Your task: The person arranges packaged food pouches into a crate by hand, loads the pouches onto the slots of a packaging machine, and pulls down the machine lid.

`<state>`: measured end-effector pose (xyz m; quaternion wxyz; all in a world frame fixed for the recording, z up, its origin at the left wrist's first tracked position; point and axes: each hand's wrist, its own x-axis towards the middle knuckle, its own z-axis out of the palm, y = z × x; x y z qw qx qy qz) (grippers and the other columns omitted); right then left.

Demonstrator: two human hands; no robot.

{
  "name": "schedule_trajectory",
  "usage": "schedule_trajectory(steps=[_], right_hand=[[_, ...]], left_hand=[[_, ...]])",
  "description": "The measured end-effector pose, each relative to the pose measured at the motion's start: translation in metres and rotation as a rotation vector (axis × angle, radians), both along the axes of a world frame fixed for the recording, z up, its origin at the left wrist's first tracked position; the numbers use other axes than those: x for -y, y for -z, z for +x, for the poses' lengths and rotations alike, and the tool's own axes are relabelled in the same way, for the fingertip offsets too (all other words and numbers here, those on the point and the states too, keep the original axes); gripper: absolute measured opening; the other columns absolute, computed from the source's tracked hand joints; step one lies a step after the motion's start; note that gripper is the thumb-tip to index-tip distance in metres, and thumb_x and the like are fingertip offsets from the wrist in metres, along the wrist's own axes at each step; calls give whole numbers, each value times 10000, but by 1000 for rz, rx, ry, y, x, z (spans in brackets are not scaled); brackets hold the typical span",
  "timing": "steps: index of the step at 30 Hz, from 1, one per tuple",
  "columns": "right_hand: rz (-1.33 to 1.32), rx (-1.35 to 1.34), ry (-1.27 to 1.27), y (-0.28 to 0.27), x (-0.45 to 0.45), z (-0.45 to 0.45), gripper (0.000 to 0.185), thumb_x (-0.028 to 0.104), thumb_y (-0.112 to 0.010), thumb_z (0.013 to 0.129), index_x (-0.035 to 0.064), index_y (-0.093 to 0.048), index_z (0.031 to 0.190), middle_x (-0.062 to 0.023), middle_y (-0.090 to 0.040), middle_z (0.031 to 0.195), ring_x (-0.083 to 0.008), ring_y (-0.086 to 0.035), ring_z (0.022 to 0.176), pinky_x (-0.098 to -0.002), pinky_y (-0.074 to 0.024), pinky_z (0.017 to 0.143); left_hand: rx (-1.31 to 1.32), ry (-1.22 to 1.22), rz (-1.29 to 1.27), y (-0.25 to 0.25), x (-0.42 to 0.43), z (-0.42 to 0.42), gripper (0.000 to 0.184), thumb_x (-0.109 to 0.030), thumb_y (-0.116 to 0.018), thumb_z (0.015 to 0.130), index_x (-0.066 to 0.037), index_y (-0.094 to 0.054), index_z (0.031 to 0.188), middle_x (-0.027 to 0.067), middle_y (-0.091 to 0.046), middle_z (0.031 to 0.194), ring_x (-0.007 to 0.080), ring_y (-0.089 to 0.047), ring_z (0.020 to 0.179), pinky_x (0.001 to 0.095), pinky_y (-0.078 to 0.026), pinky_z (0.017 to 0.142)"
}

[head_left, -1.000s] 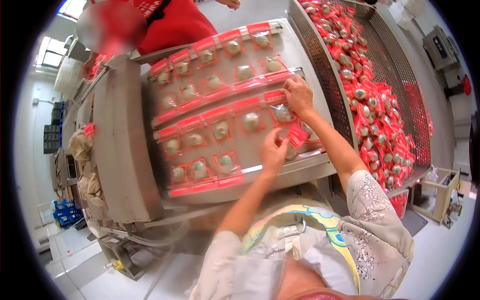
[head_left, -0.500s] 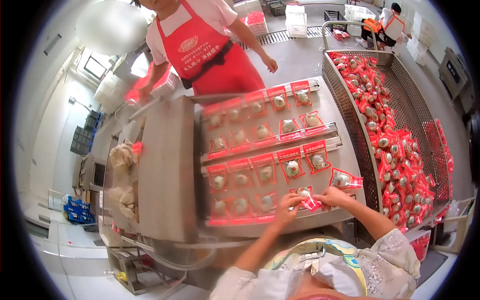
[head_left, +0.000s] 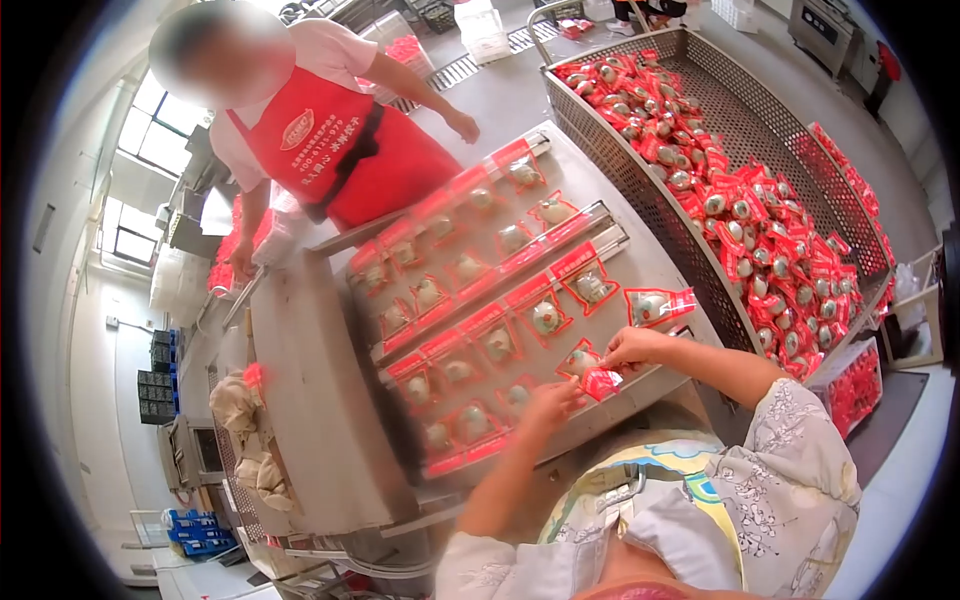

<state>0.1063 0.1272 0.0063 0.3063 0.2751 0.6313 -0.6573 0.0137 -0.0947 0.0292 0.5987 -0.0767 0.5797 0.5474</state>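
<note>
A clear pouch with red printing and a pale egg-shaped item inside [head_left: 579,360] lies at the near right edge of a metal machine bed [head_left: 655,215]. My right hand [head_left: 640,347] pinches its red end. My left hand [head_left: 552,406] is closed at the pouch's near left side, fingertips on the red end. Just beyond my right hand lies another filled pouch [head_left: 655,304], turned sideways. Similar pouches, such as this one [head_left: 548,317], lie in rows with their red ends along metal bars [head_left: 500,285]. Haze blurs the pouches on the left.
Right of the bed stands a perforated metal cart [head_left: 690,235] heaped with red pouches [head_left: 735,220]. Across the bed a person in a red apron [head_left: 340,140] stands beside white crates. To the left are a broad metal lid [head_left: 310,400] and beige cloths [head_left: 240,405].
My view has turned, so the bed and cart appear tilted and shifted left. Both hands stay at the same pouch. The person opposite remains beside the machine.
</note>
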Motion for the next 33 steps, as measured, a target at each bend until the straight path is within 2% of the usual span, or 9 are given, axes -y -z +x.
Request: schedule_trajectory(steps=[4,5,9,15,19,22,25,29,33], right_hand=[[-519,-44,222,2,0,-2,216,229,-657,873,45,-671,985,-30,-663,793,-95,-593,609,-257,-445,490],[-504,-57,215,-12,3,-3,208,229,-634,888,52,-670,992,-29,-667,820,-93,-604,643,-249,-458,513],[-657,9,200,8,-7,4,182,233,-541,943,65,-610,950,-35,-669,804,-87,-639,657,-209,-488,512],[-653,129,197,-1,-14,4,122,150,-672,869,63,-589,888,-19,-649,754,-81,-627,616,-179,-468,452],[-565,27,217,-2,-12,3,154,181,-703,849,77,-590,833,7,-632,742,-67,-591,604,-187,-456,495],[-2,-226,45,0,-2,-2,157,178,-694,832,40,-618,837,0,-636,748,-77,-598,631,-209,-451,524],[361,-415,-28,17,21,-9,181,180,-671,806,14,-616,851,-102,-650,753,-213,-627,678,-329,-481,606],[600,-431,-64,16,35,-12,235,225,-688,784,13,-613,853,-154,-637,775,-328,-615,754,-397,-475,663],[653,-396,-169,8,32,-12,238,230,-691,782,6,-619,813,-148,-637,752,-307,-618,733,-390,-471,648]], left_hand=[[131,-84,-40,29,0,2,302,-360,-683,853,-84,-639,966,-9,-585,749,81,-529,576,196,-366,409],[203,-95,-67,69,10,-1,278,-348,-686,852,-95,-639,955,-12,-575,740,82,-505,552,206,-367,382],[553,-259,-22,12,-8,-6,229,-287,-653,883,-101,-619,1013,7,-645,804,65,-589,619,113,-389,357],[584,-292,-48,14,-12,-12,152,-142,-672,865,-72,-610,984,7,-618,758,53,-598,629,112,-417,363],[207,-71,117,-26,-17,-24,185,-85,-712,814,-29,-590,942,22,-619,755,72,-607,660,142,-453,447],[-707,370,37,12,7,-45,229,-101,-739,774,-28,-575,915,23,-629,747,95,-615,664,242,-474,520],[-1103,565,-173,14,12,-44,295,-145,-748,741,-44,-542,926,65,-644,762,195,-641,694,369,-477,600],[-1378,801,-456,18,12,-33,391,-237,-760,721,-59,-512,964,121,-657,848,339,-616,842,454,-465,688],[-1282,792,-476,10,5,-29,435,-261,-767,720,-69,-540,1038,105,-671,855,315,-635,855,437,-470,695]])
